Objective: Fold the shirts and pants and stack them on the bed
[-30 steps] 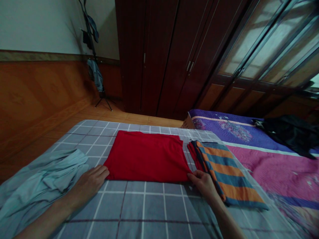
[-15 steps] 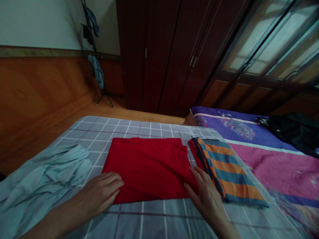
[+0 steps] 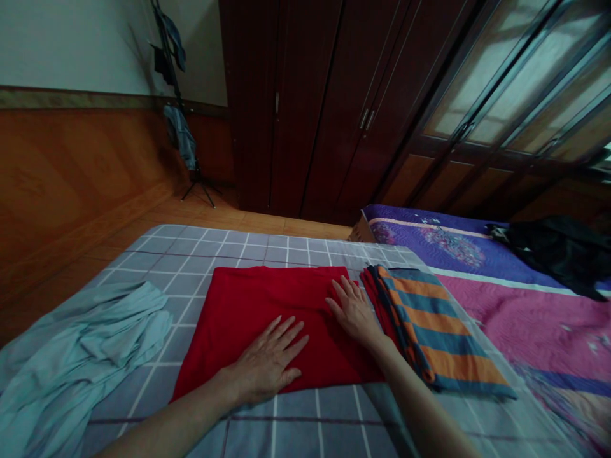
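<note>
A folded red cloth garment (image 3: 258,299) lies flat on the grey checked bedsheet (image 3: 296,432), in front of me. My left hand (image 3: 272,356) rests on its near middle part with the fingers spread. Toward the far right corner of the red garment, my right hand (image 3: 353,308) lies palm down, fingers apart. Just right of it is a folded stack with an orange and blue striped garment (image 3: 443,324) on top; red and dark cloth edges show at its left side. Neither hand grips anything.
A crumpled pale green-grey cloth (image 3: 109,343) lies at the left. To the right is a purple and pink bedcover (image 3: 515,312) with a black garment (image 3: 558,251) on it. A dark wardrobe (image 3: 296,114) and a stand with hung clothes (image 3: 179,127) stand beyond the bed.
My left hand has moved right from the red garment's left edge onto its middle. My right hand has slid away from me and left along it. The garment's near left corner reaches farther out.
</note>
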`<state>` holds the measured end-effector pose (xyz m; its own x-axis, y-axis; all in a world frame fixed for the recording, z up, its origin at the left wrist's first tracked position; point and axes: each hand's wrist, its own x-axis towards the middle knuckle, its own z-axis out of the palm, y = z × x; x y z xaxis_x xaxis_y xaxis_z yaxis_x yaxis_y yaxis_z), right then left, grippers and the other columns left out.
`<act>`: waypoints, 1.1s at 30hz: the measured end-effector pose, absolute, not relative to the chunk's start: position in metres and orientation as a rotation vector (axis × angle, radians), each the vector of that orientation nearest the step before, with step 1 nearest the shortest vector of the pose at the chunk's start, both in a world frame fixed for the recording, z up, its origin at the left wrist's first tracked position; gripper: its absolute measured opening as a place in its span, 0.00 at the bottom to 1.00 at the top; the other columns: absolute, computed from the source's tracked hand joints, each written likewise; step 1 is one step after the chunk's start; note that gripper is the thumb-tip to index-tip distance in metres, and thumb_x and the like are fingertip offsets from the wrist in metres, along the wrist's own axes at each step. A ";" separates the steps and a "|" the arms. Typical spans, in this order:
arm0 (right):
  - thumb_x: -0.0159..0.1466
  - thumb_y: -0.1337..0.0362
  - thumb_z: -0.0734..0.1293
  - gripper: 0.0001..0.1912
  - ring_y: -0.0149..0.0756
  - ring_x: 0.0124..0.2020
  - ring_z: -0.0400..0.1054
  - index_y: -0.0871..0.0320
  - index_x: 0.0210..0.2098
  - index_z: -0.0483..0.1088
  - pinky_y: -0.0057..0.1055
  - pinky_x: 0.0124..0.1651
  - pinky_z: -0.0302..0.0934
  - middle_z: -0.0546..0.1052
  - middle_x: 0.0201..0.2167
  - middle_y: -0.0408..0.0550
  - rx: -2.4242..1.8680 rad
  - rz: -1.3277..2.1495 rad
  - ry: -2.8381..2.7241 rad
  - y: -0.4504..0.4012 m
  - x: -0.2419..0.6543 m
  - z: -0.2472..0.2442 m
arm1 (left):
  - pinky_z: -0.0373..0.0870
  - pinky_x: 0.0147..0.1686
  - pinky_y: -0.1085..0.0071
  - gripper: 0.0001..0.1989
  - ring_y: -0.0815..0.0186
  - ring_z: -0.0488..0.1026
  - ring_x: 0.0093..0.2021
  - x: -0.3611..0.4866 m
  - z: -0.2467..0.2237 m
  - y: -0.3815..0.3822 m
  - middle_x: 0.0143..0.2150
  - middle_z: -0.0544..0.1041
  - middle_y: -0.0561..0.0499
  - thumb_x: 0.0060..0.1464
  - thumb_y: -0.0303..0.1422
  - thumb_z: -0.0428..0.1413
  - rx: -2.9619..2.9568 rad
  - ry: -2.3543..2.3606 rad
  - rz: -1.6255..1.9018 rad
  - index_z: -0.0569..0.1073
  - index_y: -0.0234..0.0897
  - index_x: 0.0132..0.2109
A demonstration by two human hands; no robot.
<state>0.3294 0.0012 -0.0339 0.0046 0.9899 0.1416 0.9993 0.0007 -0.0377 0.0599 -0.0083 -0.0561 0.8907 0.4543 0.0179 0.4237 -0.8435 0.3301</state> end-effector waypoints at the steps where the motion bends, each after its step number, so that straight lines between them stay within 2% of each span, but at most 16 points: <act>1: 0.68 0.54 0.56 0.26 0.48 0.65 0.48 0.60 0.62 0.60 0.45 0.63 0.44 0.57 0.65 0.56 -2.131 -0.114 -2.124 0.008 0.331 -0.034 | 0.38 0.66 0.51 0.33 0.56 0.36 0.70 0.059 -0.056 -0.008 0.71 0.41 0.48 0.62 0.42 0.48 2.738 0.651 0.139 0.44 0.47 0.69; 4: 0.68 0.59 0.57 0.22 0.48 0.60 0.56 0.63 0.58 0.64 0.41 0.60 0.49 0.65 0.60 0.58 -2.163 -0.122 -2.082 0.029 0.335 -0.036 | 0.38 0.66 0.50 0.33 0.55 0.36 0.70 0.060 -0.054 -0.009 0.71 0.40 0.48 0.63 0.42 0.47 2.736 0.649 0.128 0.42 0.46 0.69; 7: 0.67 0.63 0.57 0.16 0.45 0.51 0.64 0.63 0.46 0.72 0.36 0.53 0.54 0.73 0.48 0.59 -2.204 -0.153 -2.023 0.051 0.342 -0.036 | 0.38 0.66 0.49 0.32 0.55 0.35 0.70 0.061 -0.052 -0.009 0.71 0.39 0.49 0.63 0.42 0.46 2.724 0.656 0.092 0.42 0.46 0.69; 9: 0.67 0.66 0.56 0.14 0.43 0.46 0.66 0.61 0.38 0.73 0.33 0.50 0.55 0.74 0.41 0.57 -2.217 -0.175 -2.009 0.062 0.347 -0.036 | 0.38 0.66 0.49 0.33 0.55 0.35 0.70 0.061 -0.049 -0.010 0.71 0.39 0.49 0.63 0.41 0.47 2.713 0.658 0.061 0.42 0.46 0.69; 11: 0.66 0.68 0.56 0.14 0.42 0.44 0.66 0.61 0.35 0.73 0.32 0.47 0.56 0.74 0.38 0.56 -2.228 -0.200 -2.003 0.071 0.350 -0.036 | 0.38 0.66 0.50 0.33 0.55 0.34 0.70 0.061 -0.047 -0.010 0.71 0.39 0.49 0.63 0.41 0.48 2.710 0.678 0.042 0.42 0.46 0.69; 14: 0.67 0.69 0.55 0.14 0.43 0.44 0.65 0.62 0.36 0.72 0.33 0.45 0.57 0.73 0.39 0.56 -2.230 -0.234 -2.009 0.078 0.353 -0.034 | 0.36 0.67 0.53 0.32 0.57 0.34 0.70 0.060 -0.046 -0.011 0.71 0.39 0.52 0.63 0.41 0.47 2.723 0.710 0.037 0.42 0.48 0.69; 18: 0.66 0.70 0.54 0.15 0.47 0.46 0.64 0.65 0.38 0.72 0.38 0.47 0.57 0.73 0.41 0.61 -2.206 -0.267 -2.038 0.073 0.342 -0.027 | 0.35 0.67 0.53 0.33 0.58 0.33 0.70 0.060 -0.048 -0.012 0.71 0.37 0.52 0.63 0.41 0.47 2.731 0.698 0.053 0.41 0.48 0.69; 21: 0.66 0.68 0.54 0.18 0.50 0.54 0.60 0.68 0.50 0.68 0.42 0.53 0.55 0.69 0.51 0.66 -2.120 -0.273 -2.115 0.056 0.312 -0.026 | 0.35 0.67 0.53 0.34 0.57 0.33 0.70 0.060 -0.050 -0.012 0.71 0.37 0.52 0.62 0.41 0.49 2.726 0.704 0.051 0.40 0.48 0.69; 24: 0.68 0.59 0.57 0.24 0.44 0.63 0.52 0.60 0.61 0.61 0.39 0.61 0.49 0.60 0.63 0.55 -1.925 -0.207 -2.306 0.038 0.284 -0.033 | 0.36 0.67 0.52 0.34 0.57 0.34 0.70 0.061 -0.051 -0.012 0.71 0.39 0.51 0.62 0.42 0.49 2.722 0.720 0.047 0.42 0.47 0.69; 26: 0.67 0.52 0.58 0.27 0.41 0.65 0.49 0.55 0.62 0.59 0.39 0.63 0.45 0.59 0.65 0.50 -1.841 -0.139 -2.398 0.034 0.281 -0.038 | 0.36 0.67 0.53 0.33 0.57 0.35 0.70 0.061 -0.051 -0.012 0.71 0.40 0.50 0.62 0.42 0.48 2.727 0.722 0.062 0.43 0.47 0.69; 27: 0.66 0.50 0.58 0.28 0.42 0.65 0.48 0.55 0.62 0.59 0.41 0.64 0.44 0.59 0.64 0.50 -1.855 -0.122 -2.395 0.035 0.284 -0.040 | 0.36 0.67 0.53 0.33 0.57 0.35 0.70 0.061 -0.050 -0.012 0.71 0.40 0.50 0.62 0.42 0.49 2.731 0.719 0.073 0.44 0.46 0.69; 31: 0.68 0.52 0.56 0.31 0.57 0.65 0.48 0.70 0.62 0.58 0.56 0.61 0.43 0.59 0.62 0.68 -2.115 -0.202 -2.144 0.045 0.310 -0.041 | 0.36 0.67 0.53 0.33 0.57 0.34 0.70 0.060 -0.047 -0.012 0.71 0.39 0.50 0.62 0.40 0.49 2.728 0.704 0.079 0.44 0.45 0.69; 33: 0.67 0.53 0.56 0.31 0.58 0.65 0.46 0.70 0.62 0.57 0.55 0.61 0.44 0.57 0.63 0.69 -2.102 -0.215 -2.158 0.045 0.317 -0.042 | 0.36 0.67 0.52 0.32 0.56 0.34 0.70 0.060 -0.047 -0.011 0.71 0.40 0.48 0.62 0.42 0.48 2.714 0.696 0.080 0.45 0.44 0.69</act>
